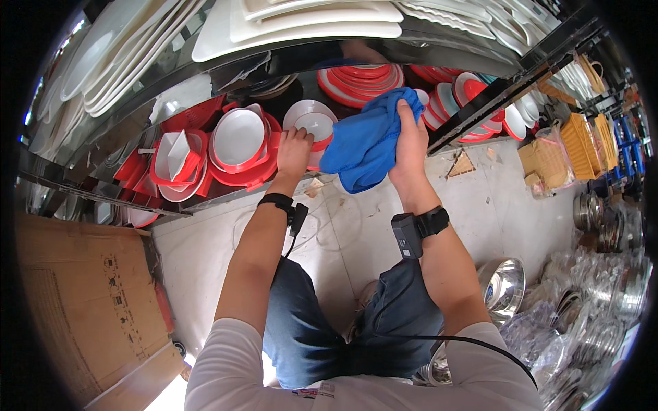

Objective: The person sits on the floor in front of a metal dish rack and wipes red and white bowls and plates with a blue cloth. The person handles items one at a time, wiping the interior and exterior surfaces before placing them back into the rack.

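My right hand (411, 151) grips a bunched blue cloth (363, 144), its thumb on top. The cloth hangs in front of the low shelf and hides part of what is behind it. My left hand (295, 154) has its fingers curled at the near left rim of a red bowl with a white inside (312, 113). Beside it on the left stands a stack of red-and-white bowls (236, 137). Farther back, behind the cloth, is a pile of red-rimmed plates (360, 82).
White plates (315, 29) fill the upper shelf above my hands. A cardboard box (82, 294) stands at left. On the right are a shiny metal bowl (504, 284), plastic-wrapped metalware (582, 322) and yellow woven baskets (582, 144). A cable (473, 339) crosses my lap.
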Demonstrator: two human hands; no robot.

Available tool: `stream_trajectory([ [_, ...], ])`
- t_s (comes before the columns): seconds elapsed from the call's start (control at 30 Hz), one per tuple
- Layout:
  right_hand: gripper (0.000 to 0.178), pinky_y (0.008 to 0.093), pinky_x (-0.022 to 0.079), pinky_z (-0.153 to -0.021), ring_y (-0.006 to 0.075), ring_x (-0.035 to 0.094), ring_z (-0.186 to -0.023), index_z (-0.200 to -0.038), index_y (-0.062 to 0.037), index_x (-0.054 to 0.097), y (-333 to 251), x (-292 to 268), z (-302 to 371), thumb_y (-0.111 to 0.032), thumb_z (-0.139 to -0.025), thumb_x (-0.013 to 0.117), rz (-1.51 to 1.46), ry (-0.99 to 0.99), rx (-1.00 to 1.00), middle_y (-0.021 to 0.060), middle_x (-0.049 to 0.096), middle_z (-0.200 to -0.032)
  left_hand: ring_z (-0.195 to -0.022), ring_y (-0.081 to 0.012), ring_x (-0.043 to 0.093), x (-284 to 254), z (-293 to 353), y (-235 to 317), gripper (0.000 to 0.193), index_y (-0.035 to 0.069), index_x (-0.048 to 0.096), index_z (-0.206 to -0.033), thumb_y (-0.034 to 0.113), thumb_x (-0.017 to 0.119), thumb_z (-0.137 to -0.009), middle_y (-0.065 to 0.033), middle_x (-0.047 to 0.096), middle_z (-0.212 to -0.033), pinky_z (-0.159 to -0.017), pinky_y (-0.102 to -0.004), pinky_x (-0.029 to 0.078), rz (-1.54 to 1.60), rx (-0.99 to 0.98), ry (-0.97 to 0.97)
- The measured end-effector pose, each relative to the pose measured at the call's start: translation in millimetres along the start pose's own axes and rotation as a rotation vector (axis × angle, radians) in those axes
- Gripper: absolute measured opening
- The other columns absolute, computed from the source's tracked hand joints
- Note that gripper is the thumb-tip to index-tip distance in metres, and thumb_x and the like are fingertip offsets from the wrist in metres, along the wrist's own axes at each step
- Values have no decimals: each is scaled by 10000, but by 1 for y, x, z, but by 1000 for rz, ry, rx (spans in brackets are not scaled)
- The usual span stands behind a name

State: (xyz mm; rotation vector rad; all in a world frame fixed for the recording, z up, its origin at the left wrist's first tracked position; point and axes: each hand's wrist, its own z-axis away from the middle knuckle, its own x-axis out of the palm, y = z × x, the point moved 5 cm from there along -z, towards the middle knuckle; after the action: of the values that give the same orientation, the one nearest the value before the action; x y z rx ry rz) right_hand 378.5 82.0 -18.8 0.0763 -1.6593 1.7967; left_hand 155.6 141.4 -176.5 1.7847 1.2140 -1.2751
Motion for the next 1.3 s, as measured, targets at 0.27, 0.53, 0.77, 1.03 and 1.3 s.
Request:
stream_trajectory([
  [0.27,382,335,546,-912,169,678,-1009,-1275,-26,669,2,6,2,-297,-1011,722,-10,-26,33,59,722,-1149,-1149,-312,635,-36,-5,-9,158,72,716,-1021,92,674,-870,-92,727,-1070,-1010,-450,474,305,-66,163],
  [0.53,412,320,534,-923,154,671,-1014,-1290,-20,671,35,48,14,-311,-1004,727,106,-201,107,64,720,-1167,-1128,-322,619,-161,18,0,220,-21,600,-1043,-100,729,-883,-170,600,-1238,-905,-371,547,1017,-252,489],
  [0.77,447,322,536,-913,157,674,-1023,-1268,-4,683,56,97,43,-358,-999,722,277,-413,63,88,725,-1171,-1148,-376,574,-218,42,0,228,-8,594,-1012,-78,736,-848,-167,620,-1215,-974,-434,479,677,-242,548],
  [1.03,601,338,535,-935,191,686,-1055,-1213,26,692,66,108,50,-458,-885,828,537,-512,-52,136,733,-1187,-1206,-381,573,-230,48,-2,227,-12,645,-1039,-48,686,-819,-159,623,-1178,-1132,-529,445,452,34,476],
  [1.3,419,341,517,-956,200,686,-1058,-1224,19,689,72,97,45,-159,-844,690,416,-403,168,116,729,-1181,-1291,-404,558,-240,57,-5,233,14,672,-1081,63,744,-865,-155,598,-1270,-1205,-584,361,391,95,499],
])
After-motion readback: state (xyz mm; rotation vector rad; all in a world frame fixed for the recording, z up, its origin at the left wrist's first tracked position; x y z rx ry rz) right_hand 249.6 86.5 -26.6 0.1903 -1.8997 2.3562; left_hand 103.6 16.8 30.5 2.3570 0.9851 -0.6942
